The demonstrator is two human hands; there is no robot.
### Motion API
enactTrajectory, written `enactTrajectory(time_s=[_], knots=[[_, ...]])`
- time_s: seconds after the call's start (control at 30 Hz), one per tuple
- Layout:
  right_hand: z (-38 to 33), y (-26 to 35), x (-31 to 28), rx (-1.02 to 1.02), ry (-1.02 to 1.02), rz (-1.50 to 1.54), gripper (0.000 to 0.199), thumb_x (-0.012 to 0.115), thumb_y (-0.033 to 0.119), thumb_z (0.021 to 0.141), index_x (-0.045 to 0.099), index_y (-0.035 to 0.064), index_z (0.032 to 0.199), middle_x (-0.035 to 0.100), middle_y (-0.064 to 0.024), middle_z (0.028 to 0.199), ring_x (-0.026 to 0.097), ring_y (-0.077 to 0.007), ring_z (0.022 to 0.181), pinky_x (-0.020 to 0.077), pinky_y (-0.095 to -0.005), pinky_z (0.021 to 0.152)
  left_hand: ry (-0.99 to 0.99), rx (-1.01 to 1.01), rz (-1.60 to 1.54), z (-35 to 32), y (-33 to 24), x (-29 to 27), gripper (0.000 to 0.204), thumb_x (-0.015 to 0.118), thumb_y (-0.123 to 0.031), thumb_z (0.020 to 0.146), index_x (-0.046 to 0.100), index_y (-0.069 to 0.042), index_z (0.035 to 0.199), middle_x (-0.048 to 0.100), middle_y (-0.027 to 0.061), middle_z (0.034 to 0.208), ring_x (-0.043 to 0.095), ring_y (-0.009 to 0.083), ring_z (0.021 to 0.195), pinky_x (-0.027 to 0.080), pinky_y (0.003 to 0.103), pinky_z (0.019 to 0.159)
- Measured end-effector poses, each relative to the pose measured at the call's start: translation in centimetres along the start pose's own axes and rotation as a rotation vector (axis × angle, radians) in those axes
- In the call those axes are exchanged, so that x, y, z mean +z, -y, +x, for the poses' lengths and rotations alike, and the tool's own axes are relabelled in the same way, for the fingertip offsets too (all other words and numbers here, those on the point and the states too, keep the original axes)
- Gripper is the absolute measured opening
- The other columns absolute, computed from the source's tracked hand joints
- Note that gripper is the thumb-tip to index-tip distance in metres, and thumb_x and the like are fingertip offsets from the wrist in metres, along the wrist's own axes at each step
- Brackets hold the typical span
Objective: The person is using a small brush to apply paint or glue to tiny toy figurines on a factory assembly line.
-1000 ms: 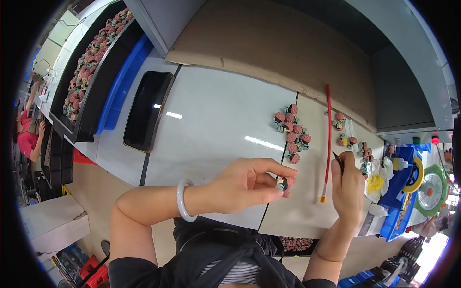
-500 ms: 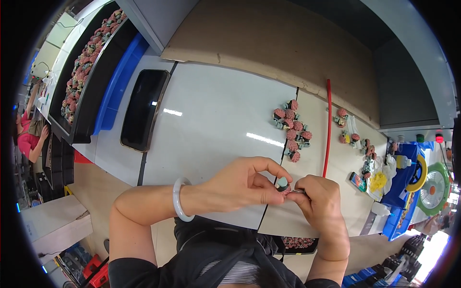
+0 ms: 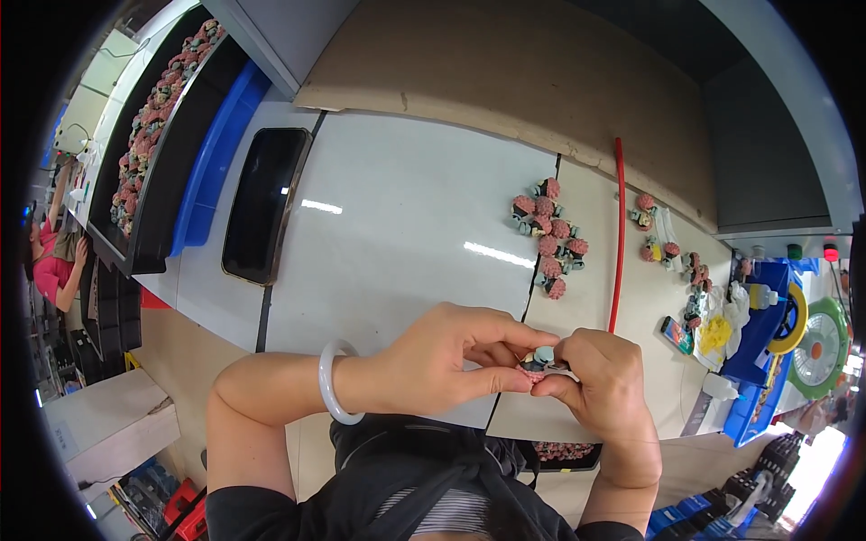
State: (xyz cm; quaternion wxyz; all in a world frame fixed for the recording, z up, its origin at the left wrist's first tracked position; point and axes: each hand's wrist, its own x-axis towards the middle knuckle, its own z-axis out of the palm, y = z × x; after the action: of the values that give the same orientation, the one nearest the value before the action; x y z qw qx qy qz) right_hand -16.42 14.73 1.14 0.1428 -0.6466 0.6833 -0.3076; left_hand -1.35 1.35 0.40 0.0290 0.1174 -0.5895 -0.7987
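Between my hands is a small figurine (image 3: 541, 358) with a pale teal top, a dark middle and a pink bumpy part. My left hand (image 3: 442, 356), with a pale bangle (image 3: 332, 383) on its wrist, pinches it between thumb and fingers. Close against its right side, my right hand (image 3: 603, 374) is closed, thumb and curled forefinger at the figurine; a small greyish bit shows there, too small to name. Beyond my hands, a cluster of similar pink figurines (image 3: 550, 245) lies on the white table (image 3: 406, 216).
A black phone (image 3: 266, 206) lies left, beside a blue bin (image 3: 212, 167) and a black tray (image 3: 162, 176) full of figurines. A red strip (image 3: 618, 234) runs along the right. Farther right are more figurines (image 3: 695, 270), a smaller phone (image 3: 677, 335) and a green fan (image 3: 816, 347).
The figurine has turned in my fingers, and more of its teal top and dark middle shows. My left fingers have straightened over it. The view has shifted slightly.
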Motion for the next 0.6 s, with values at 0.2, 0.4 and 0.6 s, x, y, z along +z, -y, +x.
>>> enactTrajectory(time_s=[0.2, 0.4, 0.6], knots=[[-0.22, -0.07, -0.14, -0.022, 0.053, -0.003, 0.037, 0.067, 0.038, 0.066, 0.047, 0.0069, 0.063, 0.04, -0.0043, 0.05, 0.044, -0.0215, 0.043, 0.0341, -0.0321, 0.038, -0.007, 0.073, 0.041, 0.0, 0.28, 0.08, 0.037, 0.065, 0.0, 0.076, 0.057, -0.002, 0.112, 0.058, 0.0089, 0.082, 0.059, 0.0135, 0.074, 0.052, 0.025, 0.07], [-0.06, 0.21, 0.02, -0.004, 0.031, 0.001, 0.036, 0.068, 0.035, 0.067, 0.046, 0.0069, 0.062, 0.04, -0.0044, 0.05, 0.044, -0.0214, 0.043, 0.0346, -0.0325, 0.039, -0.01, 0.103, 0.085, 0.03, 0.16, -0.05, 0.038, 0.066, 0.0, 0.075, 0.057, -0.002, 0.111, 0.058, 0.0094, 0.082, 0.06, 0.0142, 0.073, 0.053, 0.026, 0.069], [-0.11, 0.25, 0.25, 0.007, 0.009, -0.021, 0.036, 0.068, 0.035, 0.067, 0.046, 0.0067, 0.062, 0.04, -0.0043, 0.05, 0.044, -0.0216, 0.044, 0.0346, -0.0324, 0.039, -0.036, 0.128, 0.137, 0.15, -0.14, 0.01, 0.037, 0.066, 0.002, 0.073, 0.059, -0.002, 0.109, 0.058, 0.0096, 0.08, 0.06, 0.015, 0.071, 0.053, 0.026, 0.069]])
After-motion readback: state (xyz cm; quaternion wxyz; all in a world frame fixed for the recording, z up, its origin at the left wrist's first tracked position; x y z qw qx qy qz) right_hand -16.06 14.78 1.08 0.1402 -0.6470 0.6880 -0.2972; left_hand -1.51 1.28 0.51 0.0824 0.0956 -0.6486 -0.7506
